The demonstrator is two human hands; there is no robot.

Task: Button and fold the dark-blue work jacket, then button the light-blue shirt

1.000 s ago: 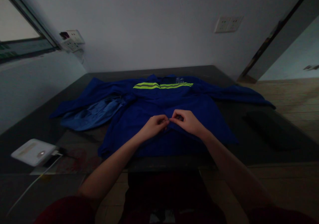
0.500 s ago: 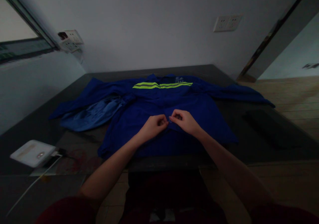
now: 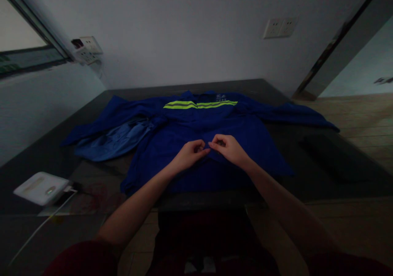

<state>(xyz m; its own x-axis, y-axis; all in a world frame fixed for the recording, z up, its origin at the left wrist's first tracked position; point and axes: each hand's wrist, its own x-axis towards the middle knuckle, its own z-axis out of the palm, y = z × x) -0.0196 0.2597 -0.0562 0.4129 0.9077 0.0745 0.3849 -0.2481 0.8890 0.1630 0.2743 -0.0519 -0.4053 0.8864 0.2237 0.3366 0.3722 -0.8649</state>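
A blue work jacket (image 3: 245, 141) with a yellow-green reflective stripe (image 3: 181, 105) across the chest lies spread on the dark table, sleeves out to both sides. Over the lower middle of its front, my left hand (image 3: 192, 153) and my right hand (image 3: 227, 148) are close together with bent fingers. Each pinches the jacket's front edge between thumb and forefinger. The fingertips nearly meet, and whatever small part lies between them is too dark to make out. Beside the left sleeve lies a lighter blue piece of cloth (image 3: 113, 143).
A white box-shaped device (image 3: 41, 189) with a plugged-in cable sits at the left of the table (image 3: 294, 188). A dark flat object (image 3: 333, 157) lies at the right. Wall sockets (image 3: 280, 28) are on the wall behind, and more sockets (image 3: 89, 49) at the left corner.
My left thumb has stretched a little further right, toward the right fingertips. The right hand and the jacket stay nearly where they were.
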